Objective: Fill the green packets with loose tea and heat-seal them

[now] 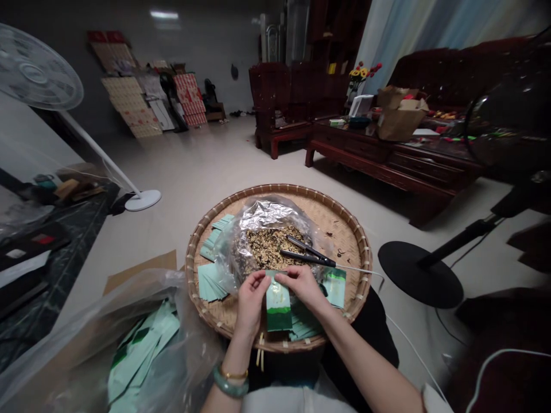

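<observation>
Left hand (pixel 253 298) and right hand (pixel 306 287) pinch green packet (pixel 279 304) by top corners, seemingly keeping its mouth reachable; packet hangs over woven tray (pixel 193 252)'s near side. Sealer-like tool (pixel 307 259) rests on loose tea-like mix (pixel 264 246), apparently within easy reach.
</observation>
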Tool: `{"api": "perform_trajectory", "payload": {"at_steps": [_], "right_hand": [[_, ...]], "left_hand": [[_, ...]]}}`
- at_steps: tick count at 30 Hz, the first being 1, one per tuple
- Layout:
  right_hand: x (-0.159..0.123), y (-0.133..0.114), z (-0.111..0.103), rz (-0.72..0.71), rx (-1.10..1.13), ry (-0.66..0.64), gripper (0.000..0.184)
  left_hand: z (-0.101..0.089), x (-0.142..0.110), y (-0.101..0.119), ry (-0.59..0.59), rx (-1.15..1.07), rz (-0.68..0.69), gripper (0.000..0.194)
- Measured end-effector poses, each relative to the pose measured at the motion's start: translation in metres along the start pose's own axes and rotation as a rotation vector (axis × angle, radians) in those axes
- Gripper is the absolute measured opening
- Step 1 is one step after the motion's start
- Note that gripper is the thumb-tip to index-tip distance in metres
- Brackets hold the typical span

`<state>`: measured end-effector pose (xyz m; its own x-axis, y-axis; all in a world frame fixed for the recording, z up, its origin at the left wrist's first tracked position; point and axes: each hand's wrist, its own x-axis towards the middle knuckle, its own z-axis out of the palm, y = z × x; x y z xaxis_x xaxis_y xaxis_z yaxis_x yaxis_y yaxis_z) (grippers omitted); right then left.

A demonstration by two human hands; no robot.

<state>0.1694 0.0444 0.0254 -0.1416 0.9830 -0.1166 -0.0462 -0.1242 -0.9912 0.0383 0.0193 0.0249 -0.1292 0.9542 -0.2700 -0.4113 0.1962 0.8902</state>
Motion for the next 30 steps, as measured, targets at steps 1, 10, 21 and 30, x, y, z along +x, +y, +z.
{"api": "perform_trajectory", "payload": {"at_steps": [1, 10, 21, 30], "right_hand": [[0.001, 0.002, 0.000, -0.002, 0.002, -0.005, 0.030], [-0.001, -0.002, -0.001, -0.167, -0.063, 0.061, 0.024], [-0.002, -0.016, -0.009, -0.166, -0.135, 0.037, 0.012], [-0.003, -0.012, -0.011, -0.004, -0.050, -0.003, 0.020]], "left_hand": [[0.001, -0.002, -0.001, -0.046, 0.011, -0.035, 0.041], [-0.002, -0.007, -0.011, -0.149, 0.277, 0.000, 0.031], [-0.001, -0.011, 0.000, -0.195, 0.252, -0.007, 0.030], [-0.004, -0.003, -0.006, 0.026, 0.075, 0.069, 0.030]]}}
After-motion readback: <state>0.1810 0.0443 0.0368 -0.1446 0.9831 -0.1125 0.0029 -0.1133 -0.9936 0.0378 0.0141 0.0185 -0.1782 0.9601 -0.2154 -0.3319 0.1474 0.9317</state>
